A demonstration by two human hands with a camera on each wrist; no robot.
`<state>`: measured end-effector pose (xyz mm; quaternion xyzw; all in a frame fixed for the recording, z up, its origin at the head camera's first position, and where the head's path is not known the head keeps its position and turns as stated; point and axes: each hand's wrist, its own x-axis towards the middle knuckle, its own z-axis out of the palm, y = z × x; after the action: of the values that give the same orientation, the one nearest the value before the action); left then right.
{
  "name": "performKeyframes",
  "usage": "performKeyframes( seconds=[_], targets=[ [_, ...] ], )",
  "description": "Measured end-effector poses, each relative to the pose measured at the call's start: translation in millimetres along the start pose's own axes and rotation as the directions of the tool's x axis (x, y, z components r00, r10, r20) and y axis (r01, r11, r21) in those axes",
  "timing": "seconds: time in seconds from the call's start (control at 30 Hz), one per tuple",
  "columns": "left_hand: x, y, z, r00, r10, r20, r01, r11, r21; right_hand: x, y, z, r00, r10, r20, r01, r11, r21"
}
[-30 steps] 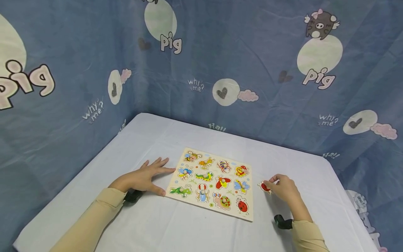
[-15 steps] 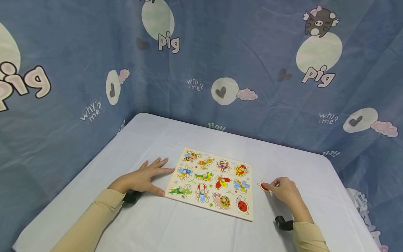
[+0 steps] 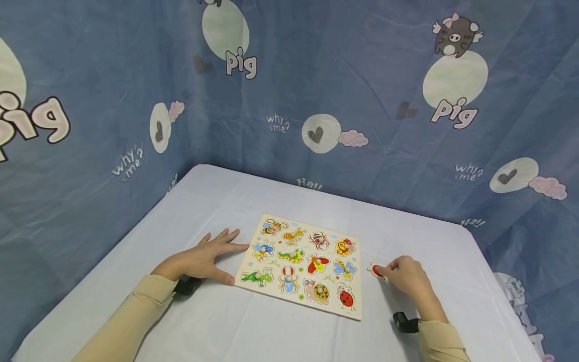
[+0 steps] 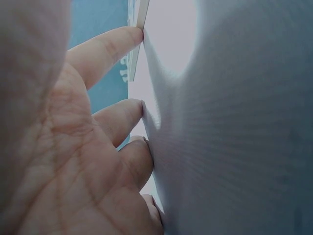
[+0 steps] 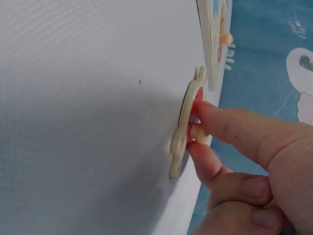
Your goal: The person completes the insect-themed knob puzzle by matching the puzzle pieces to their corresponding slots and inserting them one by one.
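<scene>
A wooden peg puzzle board [image 3: 300, 297] with several insect pictures lies flat on the white table. My left hand [image 3: 201, 260] is at its left edge, fingers spread, with the thumb and index fingertips touching the edge. In the left wrist view the index fingertip [image 4: 134, 34] meets the board's side. My right hand [image 3: 410, 279] is just right of the board. Its thumb and index finger pinch a small red insect puzzle piece [image 3: 375, 270] by its wooden knob [image 5: 197, 133]. The right wrist view shows that piece edge-on, close to the cloth; fingers partly cover its picture.
A white cloth [image 3: 217, 196] covers the table around the board. Blue printed curtains [image 3: 384, 176] hang along the back and left sides. The board's ladybug picture [image 3: 346, 296] at the lower right shows no knob, while several other pictures have one.
The right hand and the red piece have shifted slightly left, closer to the board. The left hand keeps its place at the board's edge. The head view has shifted a little.
</scene>
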<state>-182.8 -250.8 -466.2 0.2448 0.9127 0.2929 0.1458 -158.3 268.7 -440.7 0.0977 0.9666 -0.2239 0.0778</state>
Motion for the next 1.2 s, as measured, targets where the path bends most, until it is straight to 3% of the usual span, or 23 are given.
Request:
performKeyframes(
  seconds=[0.33,0.87,1.2],
  targets=[
    [-0.1,1.4,0.0,1.0,0.005,0.001,-0.005,1.0,-0.001,1.3,0,-3,0.999,-0.031,-0.035,0.032,0.999,0.023],
    [-1.9,2.0,-0.3,1.0,0.001,0.002,-0.001,1.0,-0.014,3.7,3,3,0.997,-0.072,-0.007,0.072,0.996,0.052],
    [-0.3,2.0,-0.6,1.0,0.007,0.001,-0.007,1.0,-0.009,1.9,9,10,0.997,-0.06,-0.054,0.066,0.992,0.111]
  ],
)
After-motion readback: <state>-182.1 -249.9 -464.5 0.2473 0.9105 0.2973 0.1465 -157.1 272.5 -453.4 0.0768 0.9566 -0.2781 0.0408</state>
